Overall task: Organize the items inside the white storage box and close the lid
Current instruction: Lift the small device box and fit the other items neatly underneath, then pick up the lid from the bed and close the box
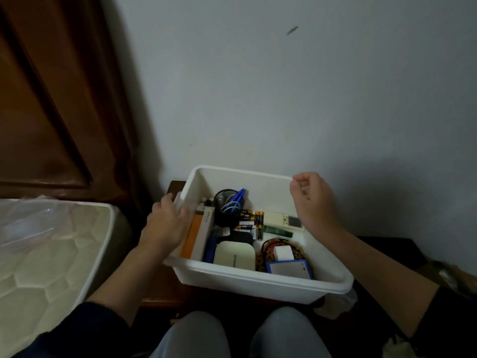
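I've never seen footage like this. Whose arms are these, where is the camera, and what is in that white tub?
No machine here: a person wears a camera on the head, looking down at their own arms and knees. The white storage box sits open on a dark wooden stand beside a mattress; no lid shows. The left hand grips the box's left rim. The right hand hovers over the right side with fingers curled; whether it pinches anything is unclear. Inside lie batteries, a black cup of blue pens, a remote control and an orange booklet.

A dark wooden nightstand (173,188), mostly hidden, carries the open white storage box (247,279), apparently overhanging it.
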The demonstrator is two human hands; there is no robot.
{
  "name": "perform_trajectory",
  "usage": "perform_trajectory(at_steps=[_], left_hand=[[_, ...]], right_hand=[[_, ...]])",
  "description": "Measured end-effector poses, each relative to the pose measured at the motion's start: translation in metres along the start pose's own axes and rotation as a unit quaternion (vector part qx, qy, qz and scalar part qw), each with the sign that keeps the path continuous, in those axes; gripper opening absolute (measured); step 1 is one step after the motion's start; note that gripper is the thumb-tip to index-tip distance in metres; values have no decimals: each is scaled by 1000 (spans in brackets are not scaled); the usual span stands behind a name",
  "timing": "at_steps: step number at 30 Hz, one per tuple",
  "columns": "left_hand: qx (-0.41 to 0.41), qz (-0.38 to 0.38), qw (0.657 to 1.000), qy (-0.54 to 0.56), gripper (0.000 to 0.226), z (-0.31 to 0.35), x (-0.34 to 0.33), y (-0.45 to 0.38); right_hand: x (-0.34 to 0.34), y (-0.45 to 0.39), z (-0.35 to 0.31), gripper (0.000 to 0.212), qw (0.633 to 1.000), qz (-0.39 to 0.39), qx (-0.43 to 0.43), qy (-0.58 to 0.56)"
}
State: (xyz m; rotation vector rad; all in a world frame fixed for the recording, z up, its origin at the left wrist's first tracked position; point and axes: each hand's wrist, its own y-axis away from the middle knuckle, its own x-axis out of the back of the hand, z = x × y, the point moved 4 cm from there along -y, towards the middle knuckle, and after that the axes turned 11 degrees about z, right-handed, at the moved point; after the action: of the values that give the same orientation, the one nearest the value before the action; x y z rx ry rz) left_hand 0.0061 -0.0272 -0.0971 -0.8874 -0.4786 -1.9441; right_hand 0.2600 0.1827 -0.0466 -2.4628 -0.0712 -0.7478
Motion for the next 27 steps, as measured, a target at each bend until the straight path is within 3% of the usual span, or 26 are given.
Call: perform_trajectory(at_steps=[2,5,7,10,19,22,25,27], left_hand=[[11,35,996,78,60,-18,20,3],[16,145,979,143,37,-55,63,21],[20,212,965,151,19,-81,95,38],[35,270,951,145,15,-117,142,66],[166,377,907,88,19,-236,258,183],[270,384,883,18,33,-292,278,227],[412,363,835,-41,55,-338,286,265],[462,362,805,-81,67,-357,289,287]], right_hand=[[4,11,-16,15,998,3,-5,-67],[-8,35,-58,21,989,-15,1,-145],[-24,55,-91,23,982,-41,5,-185],[-55,90,-144,24,968,-95,16,-233],[-128,221,-298,13,902,-260,95,-331],[-142,280,-337,19,874,-323,125,-340],[-155,341,-363,25,847,-391,181,-312],[-166,382,-374,29,820,-457,207,-276]])
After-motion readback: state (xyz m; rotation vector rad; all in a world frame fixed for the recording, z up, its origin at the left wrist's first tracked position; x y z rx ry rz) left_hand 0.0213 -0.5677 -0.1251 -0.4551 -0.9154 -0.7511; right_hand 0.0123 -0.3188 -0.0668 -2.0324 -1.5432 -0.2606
